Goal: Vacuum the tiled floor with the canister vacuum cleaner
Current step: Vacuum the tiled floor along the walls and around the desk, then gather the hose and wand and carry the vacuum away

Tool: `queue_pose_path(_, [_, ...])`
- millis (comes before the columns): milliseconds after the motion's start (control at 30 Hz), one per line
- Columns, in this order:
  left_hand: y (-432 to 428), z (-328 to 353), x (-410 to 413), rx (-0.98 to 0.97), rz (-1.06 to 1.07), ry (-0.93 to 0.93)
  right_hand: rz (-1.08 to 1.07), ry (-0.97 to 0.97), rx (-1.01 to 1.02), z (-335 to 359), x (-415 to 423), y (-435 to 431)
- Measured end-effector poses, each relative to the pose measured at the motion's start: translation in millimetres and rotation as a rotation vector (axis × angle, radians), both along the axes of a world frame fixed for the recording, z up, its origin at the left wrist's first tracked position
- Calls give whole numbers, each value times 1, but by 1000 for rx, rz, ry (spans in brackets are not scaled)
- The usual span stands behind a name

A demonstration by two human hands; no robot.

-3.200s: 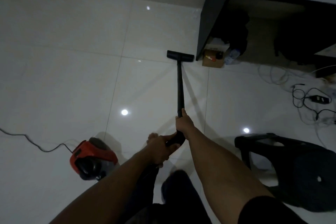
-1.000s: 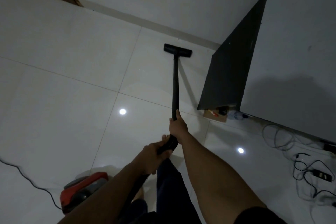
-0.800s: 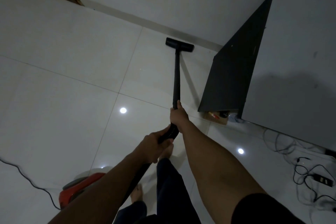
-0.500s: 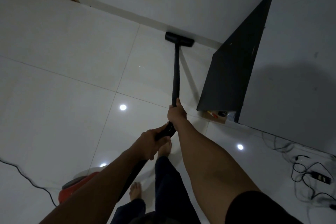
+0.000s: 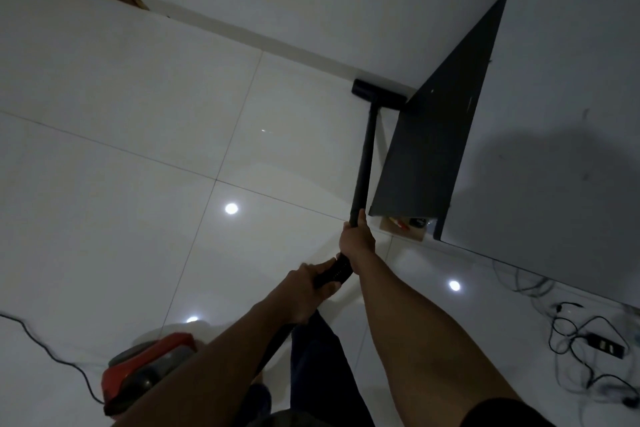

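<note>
Black and rigid, the wand [image 5: 363, 163] in the head view looks light and stiff enough to steer from its near end, with its floor head [image 5: 378, 96] flat on the glossy tiled floor [image 5: 138, 156] against the skirting and beside a dark cabinet [image 5: 436, 135]. The right hand [image 5: 356, 240] is closed around the tube, arm nearly straight, while the left hand [image 5: 304, 289] wraps the ribbed grip lower down with the elbow bent. The red canister [image 5: 138, 374] sits behind at lower left, likely heavier and dragging on its hose, its cord [image 5: 48, 350] trailing across slippery-looking tile.
</note>
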State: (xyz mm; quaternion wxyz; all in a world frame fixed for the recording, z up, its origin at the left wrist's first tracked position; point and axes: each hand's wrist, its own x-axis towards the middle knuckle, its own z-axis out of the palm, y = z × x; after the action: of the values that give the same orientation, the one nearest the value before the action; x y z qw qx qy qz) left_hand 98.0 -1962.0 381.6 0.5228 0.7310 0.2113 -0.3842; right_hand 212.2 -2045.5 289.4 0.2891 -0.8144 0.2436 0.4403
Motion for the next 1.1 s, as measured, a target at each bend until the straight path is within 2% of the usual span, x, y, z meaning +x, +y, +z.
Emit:
queue_pose_path(400, [26, 17, -51, 148, 169, -113, 161, 23, 74, 28, -25, 40])
queue_pose_path(667, [36, 37, -115, 176, 440, -179, 359, 41, 88, 55, -72, 91])
queue_pose_path(900, [49, 53, -208, 239, 702, -280, 573, 46, 141, 83, -155, 145])
queue_pose_path(1100, [59, 65, -320, 270, 858, -365, 620, 108, 188, 102, -262, 182])
